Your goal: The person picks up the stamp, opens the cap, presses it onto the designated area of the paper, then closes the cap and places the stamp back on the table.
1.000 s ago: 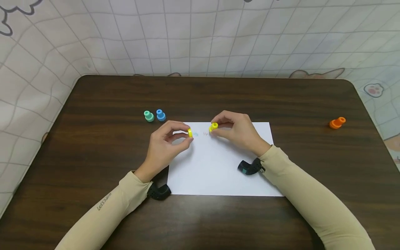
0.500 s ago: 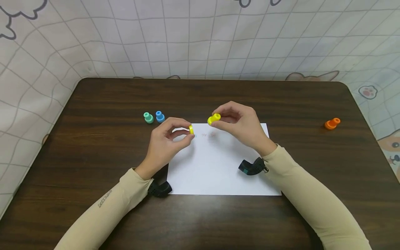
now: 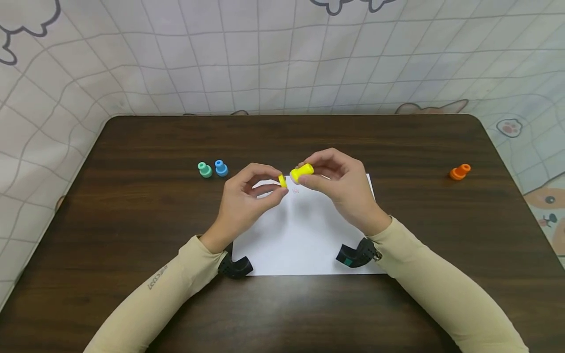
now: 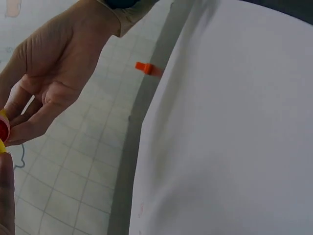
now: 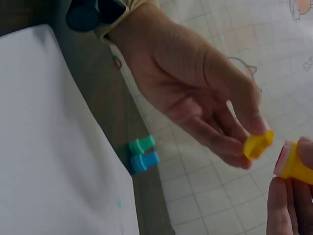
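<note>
My right hand (image 3: 305, 172) pinches a yellow stamp body (image 3: 302, 172) lying sideways above the white paper (image 3: 309, 235). Its reddish printing face (image 5: 282, 157) points toward my left hand (image 3: 279, 184). That hand pinches a small yellow cap (image 3: 282, 180) between thumb and fingers. Cap and stamp are a small gap apart. The right wrist view has the cap (image 5: 257, 144) close beside the stamp body (image 5: 295, 166). A faint stamped mark (image 3: 295, 190) lies on the paper below the hands.
A green stamp (image 3: 204, 169) and a blue stamp (image 3: 220, 168) stand together left of the paper on the dark wooden table (image 3: 132, 220). An orange stamp (image 3: 459, 172) lies far right. A checked cloth (image 3: 282, 59) hangs behind the table.
My right hand lifted the yellow stamp off the paper and turned it sideways. My left hand brought the cap rightward, so cap and stamp now nearly meet.
</note>
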`<state>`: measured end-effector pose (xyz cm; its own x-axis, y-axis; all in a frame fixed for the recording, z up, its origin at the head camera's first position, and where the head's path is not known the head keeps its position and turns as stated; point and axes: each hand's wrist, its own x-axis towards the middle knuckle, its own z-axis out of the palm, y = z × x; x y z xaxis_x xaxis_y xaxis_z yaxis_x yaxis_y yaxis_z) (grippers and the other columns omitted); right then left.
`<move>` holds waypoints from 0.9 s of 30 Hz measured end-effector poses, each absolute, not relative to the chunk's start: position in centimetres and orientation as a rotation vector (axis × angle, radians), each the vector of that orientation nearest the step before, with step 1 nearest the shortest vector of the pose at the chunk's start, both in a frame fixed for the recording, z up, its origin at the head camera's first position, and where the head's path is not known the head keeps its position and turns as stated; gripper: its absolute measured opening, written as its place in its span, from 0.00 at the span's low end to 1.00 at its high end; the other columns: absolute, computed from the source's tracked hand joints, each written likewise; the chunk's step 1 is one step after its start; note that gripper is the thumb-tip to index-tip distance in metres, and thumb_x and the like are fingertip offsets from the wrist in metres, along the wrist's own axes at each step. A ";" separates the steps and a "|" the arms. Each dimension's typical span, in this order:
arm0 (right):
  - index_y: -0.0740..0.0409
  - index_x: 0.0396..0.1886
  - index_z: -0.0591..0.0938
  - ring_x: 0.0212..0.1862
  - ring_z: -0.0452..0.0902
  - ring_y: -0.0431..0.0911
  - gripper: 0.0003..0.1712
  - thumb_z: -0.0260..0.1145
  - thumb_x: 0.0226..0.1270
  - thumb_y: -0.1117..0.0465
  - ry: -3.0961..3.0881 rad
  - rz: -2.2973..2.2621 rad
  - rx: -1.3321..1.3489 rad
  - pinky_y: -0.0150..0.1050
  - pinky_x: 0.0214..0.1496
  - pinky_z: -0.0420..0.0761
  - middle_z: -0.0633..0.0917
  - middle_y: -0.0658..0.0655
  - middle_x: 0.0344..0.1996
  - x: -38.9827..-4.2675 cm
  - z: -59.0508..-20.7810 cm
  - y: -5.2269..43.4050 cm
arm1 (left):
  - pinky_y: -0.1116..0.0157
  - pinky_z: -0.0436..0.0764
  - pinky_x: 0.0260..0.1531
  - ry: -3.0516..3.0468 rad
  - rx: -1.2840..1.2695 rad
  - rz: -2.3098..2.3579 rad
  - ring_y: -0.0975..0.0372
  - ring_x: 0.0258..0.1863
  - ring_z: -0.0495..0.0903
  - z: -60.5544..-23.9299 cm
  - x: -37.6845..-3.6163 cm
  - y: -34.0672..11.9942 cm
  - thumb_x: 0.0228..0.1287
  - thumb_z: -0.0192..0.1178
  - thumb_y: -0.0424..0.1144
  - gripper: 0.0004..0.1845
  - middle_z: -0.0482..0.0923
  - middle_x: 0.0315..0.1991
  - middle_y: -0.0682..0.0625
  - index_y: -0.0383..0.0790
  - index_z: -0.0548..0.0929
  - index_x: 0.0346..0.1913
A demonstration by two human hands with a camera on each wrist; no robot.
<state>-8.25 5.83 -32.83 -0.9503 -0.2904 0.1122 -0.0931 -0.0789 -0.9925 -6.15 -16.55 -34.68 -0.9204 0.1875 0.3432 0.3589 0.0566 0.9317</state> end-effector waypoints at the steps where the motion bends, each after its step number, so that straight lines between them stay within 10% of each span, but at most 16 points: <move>1: 0.59 0.49 0.83 0.49 0.87 0.47 0.16 0.75 0.63 0.69 2.007 -2.189 -0.416 0.35 0.54 0.90 0.87 0.52 0.47 -8.1 -32.8 5.8 | 0.62 0.90 0.53 -2.178 -0.568 -2.006 0.65 0.48 0.86 -34.7 -6.1 -16.4 0.55 0.71 0.19 0.20 0.82 0.49 0.36 0.27 0.81 0.51; 27: 0.56 0.47 0.82 0.46 0.87 0.43 0.16 0.69 0.64 0.75 1.819 -2.360 -0.353 0.33 0.55 0.89 0.85 0.54 0.48 -7.1 -33.1 4.9 | 0.57 0.90 0.51 -2.029 -0.566 -2.131 0.63 0.48 0.87 -34.6 -6.0 -15.0 0.55 0.69 0.17 0.18 0.82 0.48 0.36 0.23 0.79 0.50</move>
<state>-7.14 4.95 -33.06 -0.9625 -0.2529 0.0986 -0.0310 -0.2587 -0.9655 -5.97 -15.01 -34.63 -0.9185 0.1512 0.3654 0.3575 -0.0774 0.9307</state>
